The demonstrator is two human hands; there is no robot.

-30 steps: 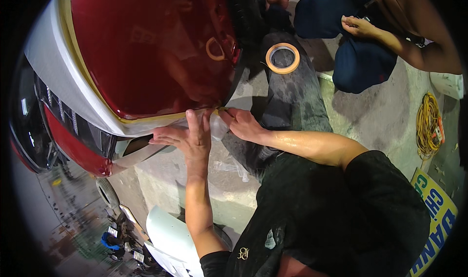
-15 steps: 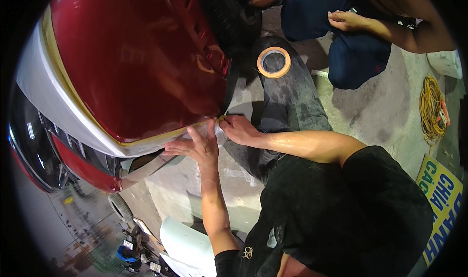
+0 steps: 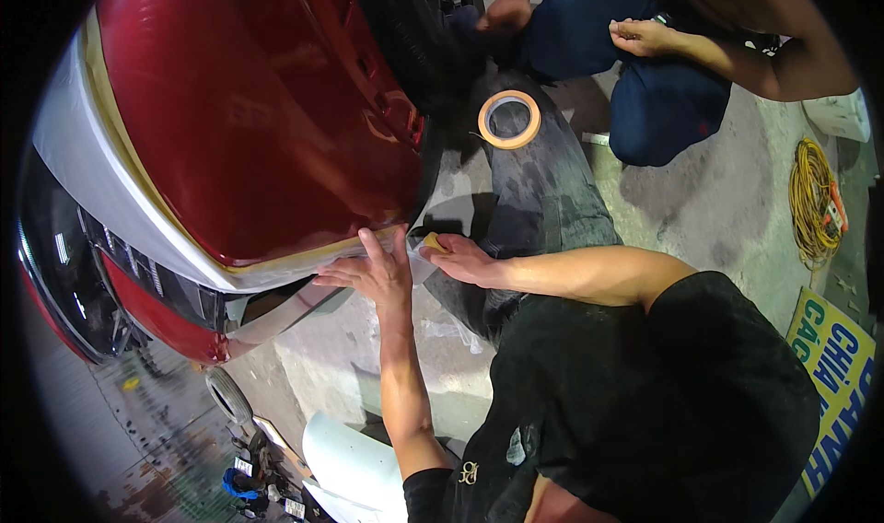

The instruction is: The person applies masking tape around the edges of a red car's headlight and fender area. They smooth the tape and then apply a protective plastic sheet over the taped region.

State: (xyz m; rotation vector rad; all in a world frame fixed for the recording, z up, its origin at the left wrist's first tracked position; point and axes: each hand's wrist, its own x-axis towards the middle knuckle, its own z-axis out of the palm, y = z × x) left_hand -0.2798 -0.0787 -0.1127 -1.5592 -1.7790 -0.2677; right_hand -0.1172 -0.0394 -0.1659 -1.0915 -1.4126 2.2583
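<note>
A glossy red car panel (image 3: 249,127) lies before me, its curved edge lined with yellowish masking tape (image 3: 175,215) and pale translucent masking film (image 3: 69,122). My left hand (image 3: 379,270) rests at the panel's near corner, its fingers spread and pressed on the taped edge. Just right of it, my right hand (image 3: 465,261) is closed, pinching a small yellow piece of what looks like masking tape (image 3: 433,242) between thumb and fingers. The film hangs loosely between both hands. An orange-sided roll of tape (image 3: 532,125) lies on my dusty dark trouser leg (image 3: 562,187).
A tyre (image 3: 405,40) stands beyond the panel. Another person in dark blue trousers (image 3: 658,118) crouches at upper right, hands in front. A coiled yellow cable (image 3: 812,205) and a yellow sign (image 3: 833,376) are on the right. A white curved panel (image 3: 345,459) lies at lower left.
My right hand has drawn slightly right, away from the panel corner, and the yellow piece shows more in its fingers. My left hand stays on the edge. The other person's far hand has shifted.
</note>
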